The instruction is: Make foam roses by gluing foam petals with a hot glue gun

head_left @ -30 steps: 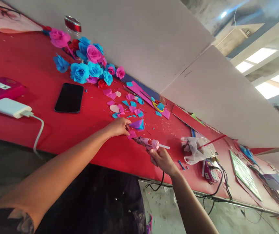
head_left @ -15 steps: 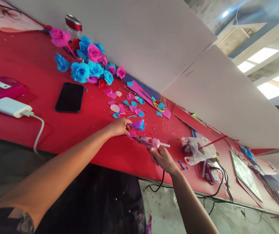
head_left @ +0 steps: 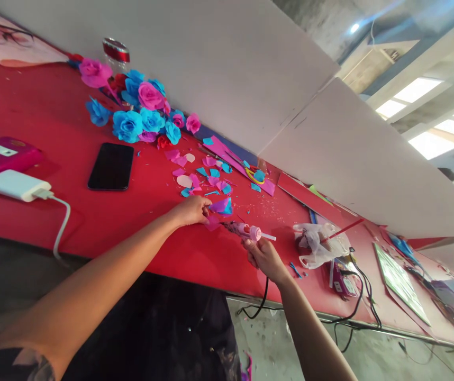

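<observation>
My right hand point(head_left: 264, 255) grips a pink hot glue gun point(head_left: 246, 230), its nozzle pointing left and a clear glue stick jutting from its rear. Close to the nozzle, my left hand point(head_left: 193, 210) has its fingers pinched on a pink paper petal point(head_left: 212, 222). A pink and blue paper piece point(head_left: 222, 206) shows just beyond the fingertips; whether it is held too I cannot tell. Cut pink and blue paper scraps point(head_left: 214, 180) lie scattered beyond my hands.
Pink, blue and red paper flowers point(head_left: 127, 126) are bunched by the wall, near a jar point(head_left: 116, 51). A phone point(head_left: 111, 166) and a white adapter point(head_left: 16, 185) lie left. Yellow-handled scissors point(head_left: 255, 175) rest on pink paper. A plastic bag point(head_left: 322, 244) and a socket box point(head_left: 344, 279) stand right.
The view has tilted slightly, so the table's far side appears lower. The glue gun's nozzle now sits slightly farther from the pink petal; both hands keep their holds.
</observation>
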A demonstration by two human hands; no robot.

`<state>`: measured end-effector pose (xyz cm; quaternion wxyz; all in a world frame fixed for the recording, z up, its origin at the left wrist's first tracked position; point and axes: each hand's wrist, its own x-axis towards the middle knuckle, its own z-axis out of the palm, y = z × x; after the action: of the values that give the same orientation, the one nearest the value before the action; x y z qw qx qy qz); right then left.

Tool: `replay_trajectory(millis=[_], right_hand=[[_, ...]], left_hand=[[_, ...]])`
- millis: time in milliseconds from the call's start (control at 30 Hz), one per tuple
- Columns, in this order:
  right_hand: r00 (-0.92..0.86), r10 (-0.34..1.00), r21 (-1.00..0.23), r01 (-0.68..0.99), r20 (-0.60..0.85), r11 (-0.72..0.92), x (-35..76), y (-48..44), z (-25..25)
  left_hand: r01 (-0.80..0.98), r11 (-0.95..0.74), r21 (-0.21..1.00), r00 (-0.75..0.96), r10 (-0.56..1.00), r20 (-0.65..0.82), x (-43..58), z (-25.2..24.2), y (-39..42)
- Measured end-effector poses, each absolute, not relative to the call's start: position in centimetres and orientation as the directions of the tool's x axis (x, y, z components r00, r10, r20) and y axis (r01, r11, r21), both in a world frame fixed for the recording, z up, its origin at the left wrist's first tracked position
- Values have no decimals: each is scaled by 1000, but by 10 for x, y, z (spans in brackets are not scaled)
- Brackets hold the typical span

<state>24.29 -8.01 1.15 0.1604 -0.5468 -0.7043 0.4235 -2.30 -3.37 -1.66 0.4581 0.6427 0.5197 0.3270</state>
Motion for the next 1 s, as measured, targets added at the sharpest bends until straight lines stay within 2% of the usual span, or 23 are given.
replay_trajectory(millis=[100, 200, 267, 333, 467, 533, 600, 667, 800, 1000], right_hand=[[-274, 957, -621, 768, -97, 156, 251, -70, 13], [-236, 968, -293, 923, 83, 250, 263, -50, 17], [-218, 973, -85, 971, 72, 224, 269, -37, 19], [-188, 982, 12, 982, 29, 188, 269, -28, 24], [-194, 975, -31, 980, 110, 199, 238, -27, 43], [-283, 950, -86, 952, 132, 295, 207, -29, 55], [-431, 898, -169, 882, 84, 439, 175, -30, 67], [-505, 863, -212, 844, -7, 493, 146, -27, 74], [-495, 864, -209, 858, -90, 470, 115, -15, 75], [-436, 897, -316, 863, -74, 394, 110, 14, 76]], left_hand=[[280, -29, 959, 232, 972, -39, -24, -22, -32], [156, 26, 987, 195, 979, -57, -25, -25, -31], [99, 46, 994, 139, 988, -59, -26, -25, -32], [63, 36, 997, 66, 997, -41, -28, -23, -33], [8, 45, 999, -24, 999, -44, -31, -14, -36], [18, 65, 998, -42, 997, -65, -31, -8, -38], [22, 60, 998, -45, 997, -59, -30, -4, -39], [36, 45, 998, -40, 998, -43, -30, -1, -40], [32, 44, 999, -7, 999, -44, -30, 1, -38], [-19, 23, 1000, -33, 999, -23, -33, 7, -30]])
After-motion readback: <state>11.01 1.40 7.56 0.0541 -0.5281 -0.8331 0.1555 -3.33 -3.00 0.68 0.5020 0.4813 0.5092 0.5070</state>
